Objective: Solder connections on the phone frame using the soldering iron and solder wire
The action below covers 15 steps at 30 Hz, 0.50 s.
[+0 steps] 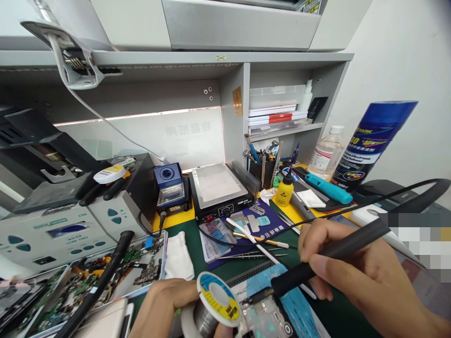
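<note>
My left hand (165,303) is wrapped round a spool of solder wire (219,300), its label yellow and blue, at the bottom middle. My right hand (366,277) grips the black handle of a soldering iron (296,278) like a pen. The iron's dark tip points down-left, close to the spool's rim and over a phone circuit board (264,314). Whether the tip touches the board or any wire I cannot tell. Blue strips (299,310) lie around the board. The spool hides part of the board's left side.
A hot plate (220,188) and a blue soldering station (169,188) stand behind. Circuit boards fill a tray (164,249) at left, beside a grey machine (81,230). A yellow bottle (283,190) and a spray can (373,145) stand at right. A black cable (338,213) crosses the bench.
</note>
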Available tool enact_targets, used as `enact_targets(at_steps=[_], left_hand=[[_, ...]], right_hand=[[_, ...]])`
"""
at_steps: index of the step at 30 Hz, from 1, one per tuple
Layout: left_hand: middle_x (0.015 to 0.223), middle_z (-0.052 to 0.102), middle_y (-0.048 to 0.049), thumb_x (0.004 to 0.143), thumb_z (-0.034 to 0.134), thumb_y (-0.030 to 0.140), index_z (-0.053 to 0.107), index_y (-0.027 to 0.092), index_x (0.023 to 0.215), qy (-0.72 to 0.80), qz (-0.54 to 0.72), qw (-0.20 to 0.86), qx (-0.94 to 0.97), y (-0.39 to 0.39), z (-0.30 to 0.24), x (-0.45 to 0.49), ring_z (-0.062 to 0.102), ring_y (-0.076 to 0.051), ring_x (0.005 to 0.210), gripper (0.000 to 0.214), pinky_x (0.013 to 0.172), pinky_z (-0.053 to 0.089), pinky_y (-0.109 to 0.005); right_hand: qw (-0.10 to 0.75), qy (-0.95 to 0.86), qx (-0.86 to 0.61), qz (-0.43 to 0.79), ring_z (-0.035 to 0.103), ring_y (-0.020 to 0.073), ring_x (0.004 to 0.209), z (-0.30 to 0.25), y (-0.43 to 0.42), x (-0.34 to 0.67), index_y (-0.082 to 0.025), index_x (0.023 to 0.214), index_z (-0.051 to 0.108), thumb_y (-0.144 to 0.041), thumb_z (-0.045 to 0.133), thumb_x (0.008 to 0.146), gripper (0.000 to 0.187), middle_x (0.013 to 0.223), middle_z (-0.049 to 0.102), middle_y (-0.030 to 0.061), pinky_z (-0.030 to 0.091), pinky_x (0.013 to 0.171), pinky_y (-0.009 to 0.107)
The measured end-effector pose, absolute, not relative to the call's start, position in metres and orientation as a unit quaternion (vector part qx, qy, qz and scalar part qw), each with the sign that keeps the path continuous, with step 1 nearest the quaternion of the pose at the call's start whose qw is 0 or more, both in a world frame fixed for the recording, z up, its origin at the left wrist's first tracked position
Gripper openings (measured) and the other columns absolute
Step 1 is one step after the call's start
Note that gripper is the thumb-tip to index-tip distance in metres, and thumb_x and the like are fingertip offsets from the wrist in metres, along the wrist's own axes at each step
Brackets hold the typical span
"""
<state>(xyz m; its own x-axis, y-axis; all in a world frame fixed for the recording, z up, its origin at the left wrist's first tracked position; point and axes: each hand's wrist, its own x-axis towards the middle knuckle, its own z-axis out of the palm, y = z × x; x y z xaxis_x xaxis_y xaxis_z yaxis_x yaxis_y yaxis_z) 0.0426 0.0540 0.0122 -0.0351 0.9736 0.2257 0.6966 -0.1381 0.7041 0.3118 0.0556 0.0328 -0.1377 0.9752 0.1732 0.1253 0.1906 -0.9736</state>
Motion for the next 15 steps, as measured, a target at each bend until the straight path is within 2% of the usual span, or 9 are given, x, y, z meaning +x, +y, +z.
enact_targets(at_steps=[5, 11, 15], left_hand=[[0.047, 0.068, 0.0069, 0.087, 0.057, 0.044, 0.055, 0.029, 0.050, 0.634, 0.338, 0.190, 0.669, 0.0591, 0.0086, 0.0395, 0.072, -0.017, 0.050, 0.040, 0.053, 0.059, -0.020], [0.054, 0.072, 0.0042, 0.083, 0.063, 0.045, 0.059, 0.028, 0.053, 0.633, 0.327, 0.168, 0.681, 0.0543, 0.0077, 0.0384, 0.075, -0.019, 0.057, 0.035, 0.061, 0.061, -0.022], [0.050, 0.069, 0.0056, 0.087, 0.058, 0.042, 0.056, 0.027, 0.050, 0.642, 0.321, 0.162, 0.677, 0.0543, 0.0073, 0.0365, 0.074, -0.019, 0.056, 0.040, 0.059, 0.060, -0.023]], right_hand=[[0.471, -0.609, -0.455, 0.447, 0.051, 0.0129, 0.049, 0.0323, 0.0558, 0.3128, -0.021, 0.075, 0.063, -0.030, 0.067, 0.090, 0.018, 0.058, 0.057, -0.0019, 0.040, 0.045, 0.022], [0.480, -0.606, -0.454, 0.443, 0.051, 0.0121, 0.047, 0.0342, 0.0563, 0.3100, -0.020, 0.073, 0.064, -0.030, 0.069, 0.088, 0.019, 0.057, 0.056, -0.0022, 0.040, 0.044, 0.021], [0.477, -0.608, -0.453, 0.444, 0.051, 0.0122, 0.048, 0.0341, 0.0553, 0.3100, -0.020, 0.073, 0.064, -0.031, 0.068, 0.089, 0.020, 0.057, 0.055, -0.0023, 0.040, 0.044, 0.021]])
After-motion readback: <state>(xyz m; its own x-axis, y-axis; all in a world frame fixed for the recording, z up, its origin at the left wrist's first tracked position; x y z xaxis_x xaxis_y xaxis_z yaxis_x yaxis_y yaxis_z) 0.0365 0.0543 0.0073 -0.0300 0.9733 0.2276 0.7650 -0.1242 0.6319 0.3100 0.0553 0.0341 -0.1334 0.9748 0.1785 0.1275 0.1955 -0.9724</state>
